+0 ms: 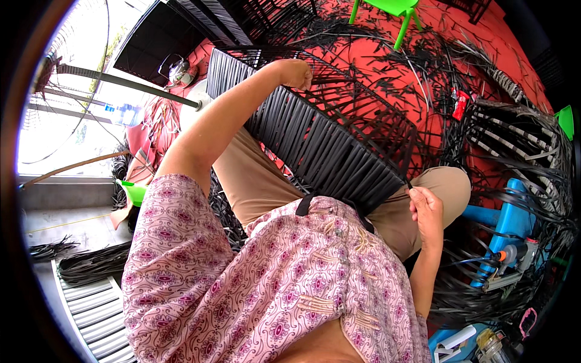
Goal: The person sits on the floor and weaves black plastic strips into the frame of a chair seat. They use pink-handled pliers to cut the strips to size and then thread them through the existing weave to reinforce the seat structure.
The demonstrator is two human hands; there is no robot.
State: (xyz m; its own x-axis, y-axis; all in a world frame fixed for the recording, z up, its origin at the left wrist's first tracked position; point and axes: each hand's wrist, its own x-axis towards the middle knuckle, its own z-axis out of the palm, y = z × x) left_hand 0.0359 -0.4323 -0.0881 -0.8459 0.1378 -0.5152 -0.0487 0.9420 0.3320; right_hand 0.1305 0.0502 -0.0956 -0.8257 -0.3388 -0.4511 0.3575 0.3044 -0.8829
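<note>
A black frame (327,142), wound with flat plastic strips along its near face, lies slantwise across my lap between my knees. Its far part shows open rods and crossing strips. My left hand (295,74) reaches over the frame's upper edge with its fingers curled closed; whatever they hold is hidden. At the frame's lower right corner, my right hand (426,209) pinches the end of a thin black strip (410,184) between thumb and finger, just above my right knee.
Black strip offcuts litter the red floor (363,51). A green plastic chair (396,7) stands beyond. To my right are heaped strips (466,296), a blue plastic stool (513,221) and a hand tool (514,260). A metal kettle (180,71) sits far left, near a slanting pole (133,86).
</note>
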